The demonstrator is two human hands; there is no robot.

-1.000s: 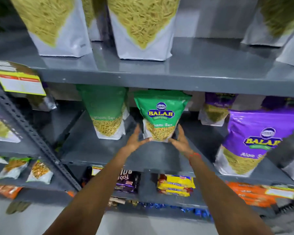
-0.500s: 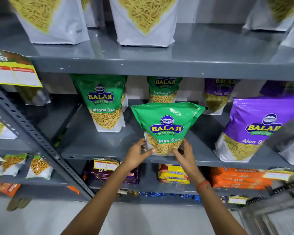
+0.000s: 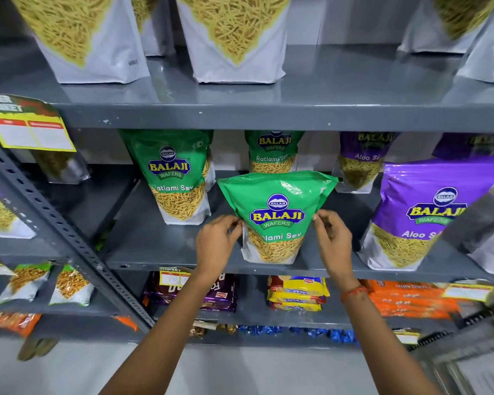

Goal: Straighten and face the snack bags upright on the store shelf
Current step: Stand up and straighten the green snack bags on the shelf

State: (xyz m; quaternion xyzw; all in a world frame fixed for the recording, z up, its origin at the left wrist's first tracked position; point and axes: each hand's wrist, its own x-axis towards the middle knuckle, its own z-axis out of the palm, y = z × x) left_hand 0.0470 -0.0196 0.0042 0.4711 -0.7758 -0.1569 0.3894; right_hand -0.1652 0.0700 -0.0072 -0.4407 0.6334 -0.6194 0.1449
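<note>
From your head camera, count three green Ratlami Sev bags on the middle shelf [image 3: 154, 252]: the front green bag [image 3: 275, 215] standing upright at the shelf's front edge with its label facing you, a second green bag [image 3: 174, 178] further back to its left, and a third green bag [image 3: 274, 151] behind it near the back wall. To the right you have purple Aloo Sev bags: one large purple bag [image 3: 428, 212] near the front and one smaller purple bag [image 3: 362, 161] behind; a further purple one at the far right is partly hidden, so the count stops at two clear ones. On the top shelf [image 3: 268, 115] at least four white-bottomed pouches show; two stand in full view, the left white pouch [image 3: 89, 41] and the middle white pouch [image 3: 234, 38].

Your left hand [image 3: 216, 243] pinches the left edge of the front green bag, fingers curled nearly closed with thumb and fingertips on the side seam. Your right hand [image 3: 332, 238] does the same on the right edge, fingers bent and pinched onto the seam. Both hands grip the bag at mid-height while its base rests on the shelf. An orange thread bracelet [image 3: 354, 292] sits on your right wrist.
</note>
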